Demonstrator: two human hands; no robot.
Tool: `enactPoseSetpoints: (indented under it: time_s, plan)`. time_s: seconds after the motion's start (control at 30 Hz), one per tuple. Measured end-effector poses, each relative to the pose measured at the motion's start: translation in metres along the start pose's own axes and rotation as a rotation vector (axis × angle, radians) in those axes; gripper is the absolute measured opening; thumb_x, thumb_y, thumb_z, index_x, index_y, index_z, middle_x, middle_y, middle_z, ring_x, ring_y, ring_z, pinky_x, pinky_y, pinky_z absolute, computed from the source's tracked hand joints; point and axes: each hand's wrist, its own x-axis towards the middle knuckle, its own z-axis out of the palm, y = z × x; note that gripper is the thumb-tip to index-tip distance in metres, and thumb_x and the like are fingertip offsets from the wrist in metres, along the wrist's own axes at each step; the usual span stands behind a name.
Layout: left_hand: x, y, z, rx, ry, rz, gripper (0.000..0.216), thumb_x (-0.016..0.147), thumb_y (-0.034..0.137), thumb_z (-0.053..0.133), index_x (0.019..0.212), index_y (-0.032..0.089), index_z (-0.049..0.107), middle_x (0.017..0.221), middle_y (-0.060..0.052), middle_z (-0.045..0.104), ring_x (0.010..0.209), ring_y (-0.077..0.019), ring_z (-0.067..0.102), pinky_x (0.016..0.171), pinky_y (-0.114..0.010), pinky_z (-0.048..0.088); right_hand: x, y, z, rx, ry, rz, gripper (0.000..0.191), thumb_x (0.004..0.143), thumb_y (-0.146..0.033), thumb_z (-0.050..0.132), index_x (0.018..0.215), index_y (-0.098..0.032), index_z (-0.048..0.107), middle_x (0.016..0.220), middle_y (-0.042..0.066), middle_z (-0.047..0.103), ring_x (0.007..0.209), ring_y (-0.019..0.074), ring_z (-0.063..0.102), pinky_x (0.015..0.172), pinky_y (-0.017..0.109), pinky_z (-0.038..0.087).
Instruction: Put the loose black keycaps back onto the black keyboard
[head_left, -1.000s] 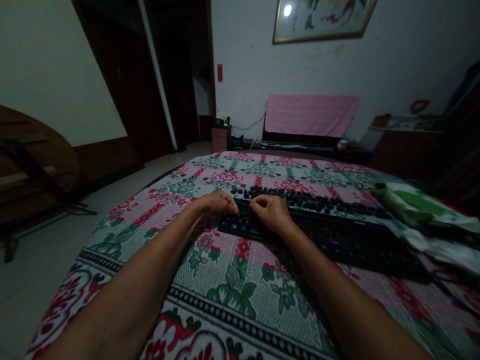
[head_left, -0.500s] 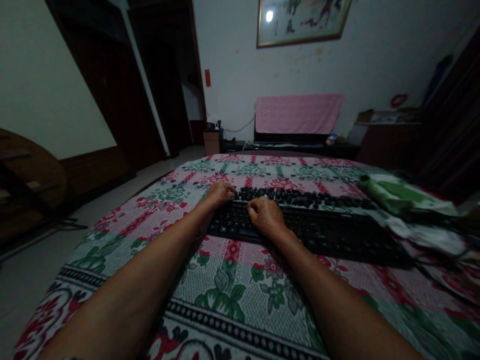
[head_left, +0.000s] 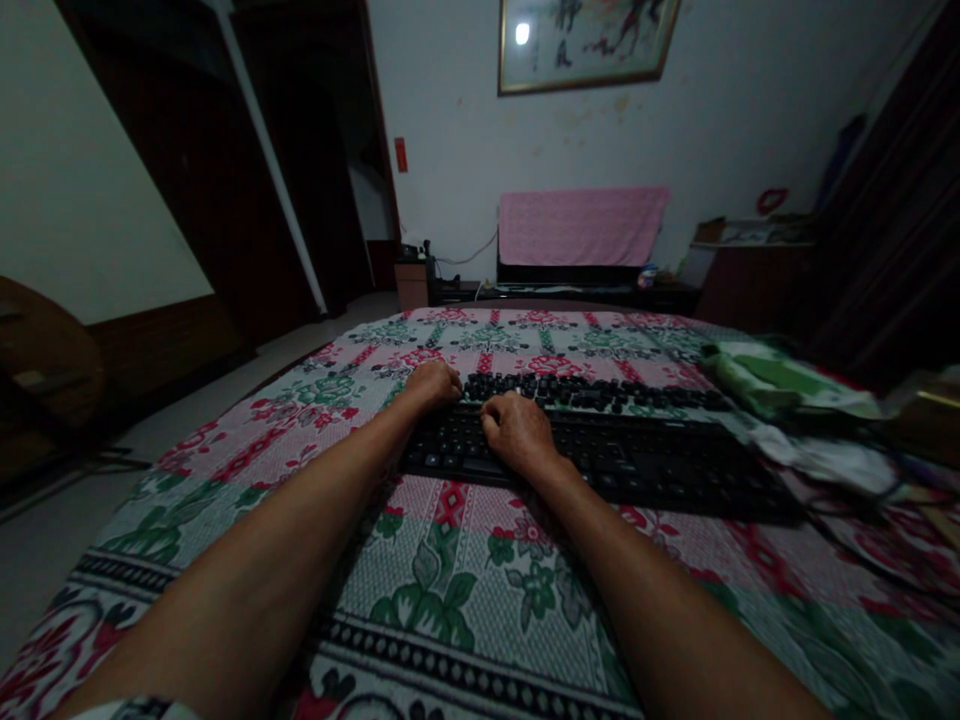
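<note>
A black computer keyboard (head_left: 667, 468) lies across the patterned tablecloth, its right end nearer to me. Just beyond it, loose black keycaps (head_left: 592, 392) are spread in a long row. My left hand (head_left: 433, 386) rests at the keyboard's far left corner, beside the left end of that row. Its fingers curl downward, and their tips are hidden. Over the left half of the keyboard is my right hand (head_left: 517, 430), thumb and fingers drawn together near the back edge. Whatever is between those fingers is too small or hidden to make out.
On the right of the table lie a green and white packet (head_left: 787, 382) and a crumpled white cloth or bag (head_left: 825, 460). A dark cable (head_left: 847, 548) runs from the keyboard's right end. A pink cloth (head_left: 581, 228) hangs by the far wall.
The view has turned slightly to the right, so everything sits further left in the picture. Both hands keep nearly the same places at the keyboard, with their fingers still curled.
</note>
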Motion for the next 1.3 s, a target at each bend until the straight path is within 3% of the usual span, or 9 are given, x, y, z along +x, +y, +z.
enactPoseSetpoints:
  time_s: [0.2,0.3,0.4,0.53,0.77,0.97,1.07,1.3]
  plan:
    - [-0.005,0.001,-0.007,-0.036,0.04,0.022,0.02,0.057,0.025,0.057,0.075,0.022,0.067,0.08,-0.002,0.064,0.078,-0.0161,0.053,0.065,-0.021,0.037,0.0,-0.001,-0.001,0.012,-0.007,0.004,0.023,0.076,-0.028,0.04,0.082,-0.021,0.061,0.084,0.006,0.057,0.08,0.0158,0.052,0.069,0.024,0.036]
    - [-0.017,0.001,-0.015,-0.245,0.035,0.025,0.018,0.058,0.027,0.057,0.071,0.018,0.065,0.062,-0.001,0.059,0.061,-0.0116,0.051,0.056,-0.02,0.036,0.001,0.0,-0.003,0.061,-0.006,-0.003,0.023,0.076,-0.027,0.041,0.082,-0.021,0.062,0.084,0.006,0.058,0.081,0.0152,0.052,0.072,0.023,0.036]
    - [-0.034,0.003,-0.021,-0.645,-0.169,-0.044,0.022,0.062,0.032,0.055,0.073,0.014,0.06,0.049,0.003,0.049,0.043,-0.0061,0.04,0.043,-0.018,0.03,0.004,0.001,-0.005,0.167,0.059,-0.021,0.023,0.075,-0.024,0.042,0.088,-0.02,0.06,0.085,0.005,0.058,0.082,0.0143,0.052,0.075,0.023,0.036]
    - [-0.049,0.007,-0.025,-1.061,-0.419,-0.113,0.023,0.058,0.03,0.061,0.071,0.012,0.056,0.051,0.005,0.046,0.039,-0.0019,0.035,0.038,-0.015,0.025,0.007,-0.001,-0.003,0.368,0.193,-0.115,0.027,0.07,-0.019,0.046,0.096,-0.017,0.055,0.089,0.004,0.059,0.081,0.013,0.052,0.076,0.023,0.038]
    - [-0.052,0.009,-0.025,-1.385,-0.609,-0.253,0.013,0.062,0.02,0.058,0.069,0.012,0.05,0.051,0.004,0.046,0.038,0.0002,0.037,0.036,-0.01,0.025,0.007,-0.007,-0.005,0.53,0.232,-0.156,0.023,0.071,-0.022,0.045,0.091,-0.017,0.055,0.087,0.004,0.06,0.076,0.0121,0.054,0.073,0.023,0.04]
    - [-0.051,0.007,-0.023,-1.422,-0.655,-0.261,0.011,0.064,0.019,0.056,0.07,0.011,0.051,0.051,0.003,0.048,0.038,0.0,0.039,0.036,-0.01,0.027,0.007,-0.004,-0.006,0.505,0.235,-0.188,0.024,0.071,-0.021,0.047,0.092,-0.016,0.057,0.085,0.004,0.06,0.073,0.0114,0.054,0.071,0.022,0.041]
    - [-0.052,0.008,-0.027,-1.311,-0.604,-0.249,0.013,0.061,0.021,0.059,0.067,0.011,0.052,0.052,0.003,0.049,0.039,-0.0011,0.04,0.037,-0.011,0.029,0.007,-0.002,-0.004,0.483,0.24,-0.203,0.024,0.07,-0.019,0.047,0.091,-0.017,0.058,0.083,0.004,0.06,0.072,0.0121,0.053,0.069,0.023,0.041]
    - [-0.056,0.01,-0.035,-1.067,-0.488,-0.076,0.025,0.057,0.034,0.062,0.066,0.011,0.056,0.056,0.001,0.052,0.048,-0.0056,0.046,0.044,-0.017,0.035,0.008,-0.001,-0.003,0.407,0.27,-0.269,0.023,0.068,-0.014,0.047,0.087,-0.019,0.059,0.079,0.003,0.059,0.073,0.0132,0.052,0.069,0.023,0.04]
